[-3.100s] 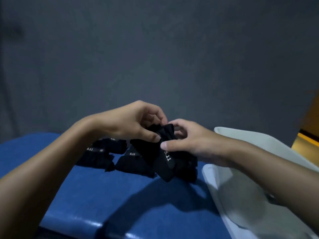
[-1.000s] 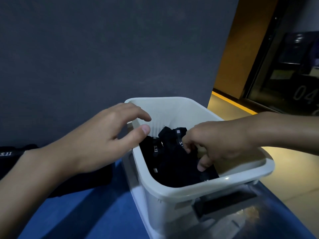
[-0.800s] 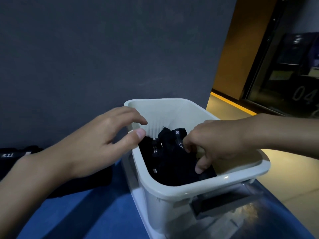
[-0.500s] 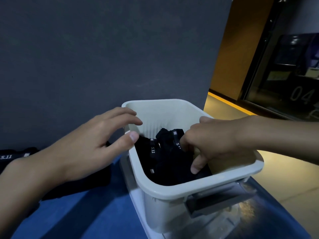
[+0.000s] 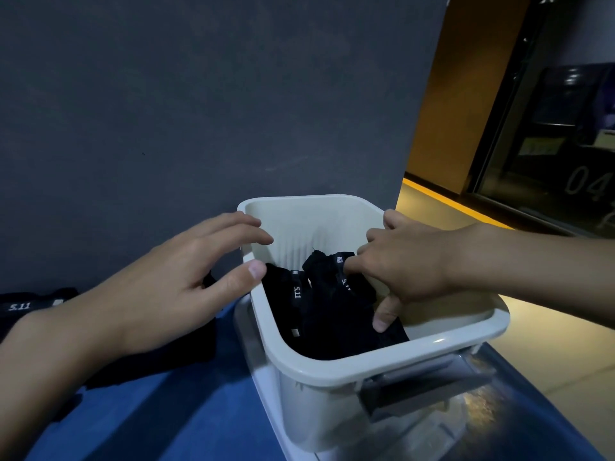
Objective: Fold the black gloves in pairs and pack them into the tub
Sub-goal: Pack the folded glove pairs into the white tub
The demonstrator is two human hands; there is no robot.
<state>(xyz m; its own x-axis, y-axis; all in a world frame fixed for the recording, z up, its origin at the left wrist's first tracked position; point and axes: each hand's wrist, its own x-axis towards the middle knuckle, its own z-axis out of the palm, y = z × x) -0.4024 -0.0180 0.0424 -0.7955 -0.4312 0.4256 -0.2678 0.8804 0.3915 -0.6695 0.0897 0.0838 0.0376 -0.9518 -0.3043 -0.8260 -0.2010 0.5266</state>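
A white plastic tub (image 5: 332, 366) stands on the blue table (image 5: 186, 414). Inside it lie folded black gloves (image 5: 332, 321) with white "5.11" lettering. My right hand (image 5: 412, 261) reaches into the tub from the right and grips the top bundle, fingertips tucked at its cuff and thumb against its side. My left hand (image 5: 173, 287) hovers just outside the tub's left rim with its fingers spread and relaxed, holding nothing. More loose black gloves (image 5: 23, 307) lie on the table at the far left, partly hidden under my left arm.
A dark grey wall (image 5: 199, 111) rises right behind the table and tub. The table's right edge drops to a tan floor (image 5: 549, 344). A glass door (image 5: 565, 144) marked "04" stands at the far right.
From folding a pair over the table, my right hand has carried it into the tub and pushed it down. In the last second both hands barely moved.
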